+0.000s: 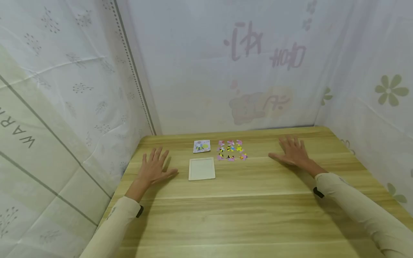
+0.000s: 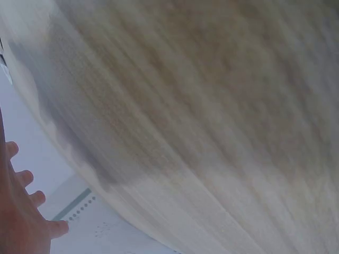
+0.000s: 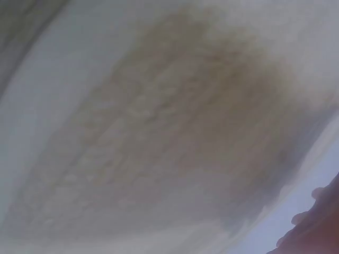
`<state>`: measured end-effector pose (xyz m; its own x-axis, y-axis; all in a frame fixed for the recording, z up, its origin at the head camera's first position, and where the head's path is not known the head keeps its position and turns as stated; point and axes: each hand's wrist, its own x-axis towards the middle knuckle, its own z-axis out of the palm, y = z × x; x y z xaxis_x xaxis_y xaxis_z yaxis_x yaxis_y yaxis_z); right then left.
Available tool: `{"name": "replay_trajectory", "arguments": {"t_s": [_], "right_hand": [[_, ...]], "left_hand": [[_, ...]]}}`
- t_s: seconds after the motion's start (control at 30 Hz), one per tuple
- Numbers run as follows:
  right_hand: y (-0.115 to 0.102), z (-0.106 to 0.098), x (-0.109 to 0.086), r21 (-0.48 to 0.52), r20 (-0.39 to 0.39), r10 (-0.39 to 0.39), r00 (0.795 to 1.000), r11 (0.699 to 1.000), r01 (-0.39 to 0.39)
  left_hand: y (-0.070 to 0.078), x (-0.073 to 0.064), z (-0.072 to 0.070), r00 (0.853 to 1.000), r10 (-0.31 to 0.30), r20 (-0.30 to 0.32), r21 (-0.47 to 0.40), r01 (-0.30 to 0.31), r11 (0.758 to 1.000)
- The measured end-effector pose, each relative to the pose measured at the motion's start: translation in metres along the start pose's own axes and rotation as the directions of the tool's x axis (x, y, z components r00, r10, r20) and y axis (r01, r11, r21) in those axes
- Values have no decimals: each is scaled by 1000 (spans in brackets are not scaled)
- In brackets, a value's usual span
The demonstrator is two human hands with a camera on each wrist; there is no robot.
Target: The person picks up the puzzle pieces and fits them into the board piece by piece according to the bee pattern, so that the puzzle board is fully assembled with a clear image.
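Both hands lie flat with fingers spread on the pale wooden counter [image 1: 251,211], holding nothing. The left hand [image 1: 154,168] rests just beside the empty white square puzzle tray [image 1: 201,168]. The right hand [image 1: 294,152] lies apart from the small colourful puzzle pieces [image 1: 231,149] near the far edge, beside what seems a printed picture card [image 1: 201,146].

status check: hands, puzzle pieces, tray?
Left hand and right hand flat on table, holding nothing. Puzzle pieces loose, behind empty tray, beside picture card. Nothing in the way.
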<state>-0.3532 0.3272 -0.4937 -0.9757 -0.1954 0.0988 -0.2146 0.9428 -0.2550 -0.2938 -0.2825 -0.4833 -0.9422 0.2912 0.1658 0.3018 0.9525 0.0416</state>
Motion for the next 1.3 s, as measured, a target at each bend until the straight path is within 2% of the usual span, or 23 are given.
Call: {"name": "replay_trajectory", "arguments": {"t_s": [0.37, 0.7, 1.0, 1.3], "right_hand": [[-13, -2, 9, -21, -3, -10, 1000, 1000, 10], [-24, 0, 16, 12, 28, -14, 1000, 1000, 14], [-30, 5, 24, 14, 15, -39, 999, 999, 39], [-45, 6, 35, -24, 15, -70, 997, 997, 71]], "left_hand": [[5, 2, 5, 1000, 30, 9, -22, -30, 999], [10, 5, 6, 997, 72, 8, -24, -72, 997], [21, 6, 5, 993, 121, 4, -52, -120, 991], [31, 9, 5, 987, 161, 14, -75, -159, 984]]}}
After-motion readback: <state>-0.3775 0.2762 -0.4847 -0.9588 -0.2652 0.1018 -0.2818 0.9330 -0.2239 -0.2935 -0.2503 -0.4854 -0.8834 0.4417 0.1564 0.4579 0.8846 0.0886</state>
